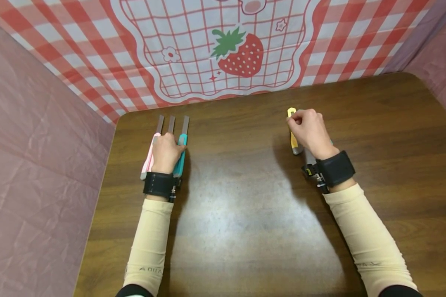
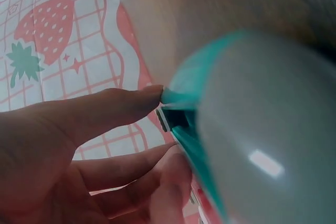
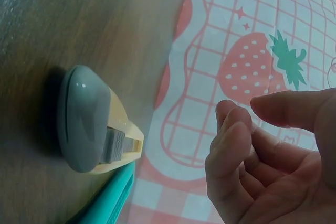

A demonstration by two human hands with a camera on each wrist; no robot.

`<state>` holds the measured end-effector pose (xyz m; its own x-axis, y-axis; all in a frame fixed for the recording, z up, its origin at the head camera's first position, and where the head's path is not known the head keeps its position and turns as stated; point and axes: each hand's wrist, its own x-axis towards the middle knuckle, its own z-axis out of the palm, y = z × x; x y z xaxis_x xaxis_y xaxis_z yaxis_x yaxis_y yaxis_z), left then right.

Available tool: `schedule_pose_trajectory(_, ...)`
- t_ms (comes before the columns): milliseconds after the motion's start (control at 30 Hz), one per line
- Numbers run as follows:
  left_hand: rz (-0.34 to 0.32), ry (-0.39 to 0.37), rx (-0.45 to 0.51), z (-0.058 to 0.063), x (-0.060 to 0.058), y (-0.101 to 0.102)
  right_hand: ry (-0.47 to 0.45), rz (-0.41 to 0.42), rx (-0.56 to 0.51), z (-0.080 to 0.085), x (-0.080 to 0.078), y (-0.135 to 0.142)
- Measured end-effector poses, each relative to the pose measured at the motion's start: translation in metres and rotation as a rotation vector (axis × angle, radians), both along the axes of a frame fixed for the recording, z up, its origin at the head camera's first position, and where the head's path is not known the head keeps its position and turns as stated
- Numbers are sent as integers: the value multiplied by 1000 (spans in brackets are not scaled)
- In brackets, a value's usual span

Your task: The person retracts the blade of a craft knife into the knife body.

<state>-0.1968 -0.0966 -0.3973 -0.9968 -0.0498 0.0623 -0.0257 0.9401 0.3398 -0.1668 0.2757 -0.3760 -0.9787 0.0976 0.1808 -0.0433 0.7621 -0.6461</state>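
Observation:
At the left of the table lie a pink utility knife (image 1: 147, 161), a middle one showing only its blade (image 1: 171, 123), and a teal utility knife (image 1: 179, 167); all three blades stick out. My left hand (image 1: 166, 153) is over them. Its thumb (image 2: 142, 100) and fingertips pinch the teal knife from both sides; its grey end fills much of the left wrist view. My right hand (image 1: 309, 131) hovers by a yellow utility knife (image 1: 294, 142), thumb and fingers loosely curled with nothing between them. Beside the yellow knife lies another teal knife (image 3: 113, 195), mostly hidden from the head view.
The brown wooden table (image 1: 241, 198) reaches back to a red-checked cloth (image 1: 96, 41) with a strawberry print. Pinkish cloth (image 1: 41, 165) hangs at the left side, and similar cloth at the right.

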Motion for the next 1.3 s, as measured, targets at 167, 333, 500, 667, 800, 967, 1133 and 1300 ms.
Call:
schedule_pose_trajectory(167,10,-64,-16,0,-1,1,9,3,0,-1,-1,-2)
schedule_pose_trajectory(333,2,-70,-21,-1,-2,1,-5,12,-1,-1,0,-4)
schedule_pose_trajectory(500,-22,-55,-15,-1,-3,1,-27,27,-8,0,1,-4)
schedule_pose_trajectory(667,-70,-56,36,-1,-2,0,-49,42,-18,1,2,-5)
schedule_pose_trajectory(800,-101,-87,86,0,-2,0,-54,53,-22,1,3,-6)
schedule_pose_trajectory(967,-114,-76,149,2,0,2,-59,61,-13,2,4,-7)
schedule_pose_trajectory(1133,-152,-31,273,11,4,11,-64,102,7,2,4,-10)
schedule_pose_trajectory(1300,-208,-104,479,20,7,32,-61,176,43,1,5,-17)
